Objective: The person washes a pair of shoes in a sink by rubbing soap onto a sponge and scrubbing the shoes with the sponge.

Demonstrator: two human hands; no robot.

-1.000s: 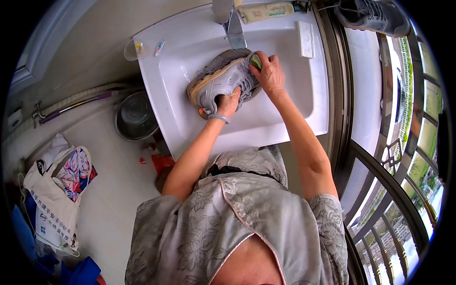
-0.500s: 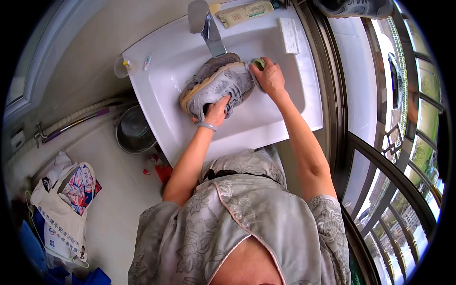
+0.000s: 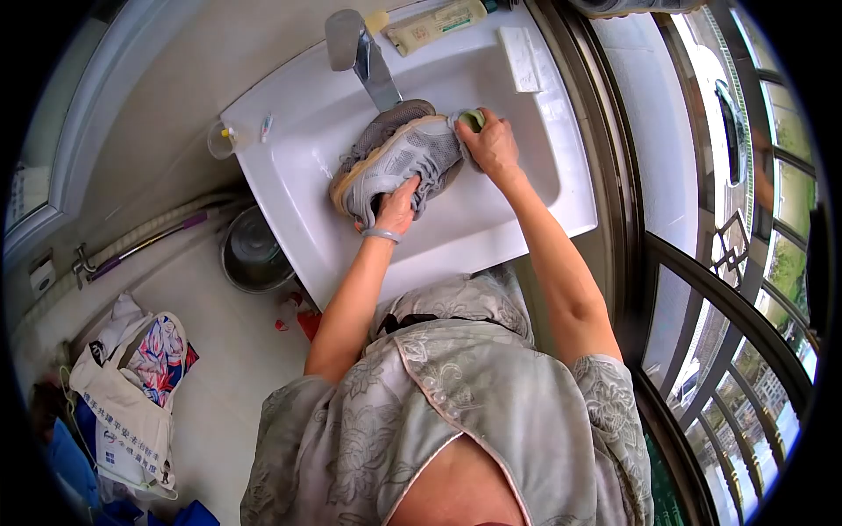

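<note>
A grey mesh sneaker (image 3: 405, 162) with a tan sole lies tilted in the white sink (image 3: 307, 167). My left hand (image 3: 396, 209) grips it at the ankle opening, the thumb on the laces and the other fingers partly hidden. Behind it, below the faucet, rests a second grey sneaker (image 3: 405, 112), partly covered by the first. My right hand (image 3: 491, 145) is closed around a small green-and-grey scrub brush (image 3: 471, 121). The brush is against the toe end of the front sneaker; its underside cannot be seen.
The metal faucet (image 3: 364, 61) rises over the sneakers. On the sink's rim are a cream-coloured tube (image 3: 438, 26), a white bar-like block (image 3: 522, 60) and a clear cup (image 3: 221, 140). A metal basin (image 3: 256, 250) and a cloth bag (image 3: 127, 416) stand on the left. Barred windows line the right.
The camera view has shifted slightly. My right hand and the brush have moved a little at the sneaker's toe. My left hand keeps its hold on the sneaker.
</note>
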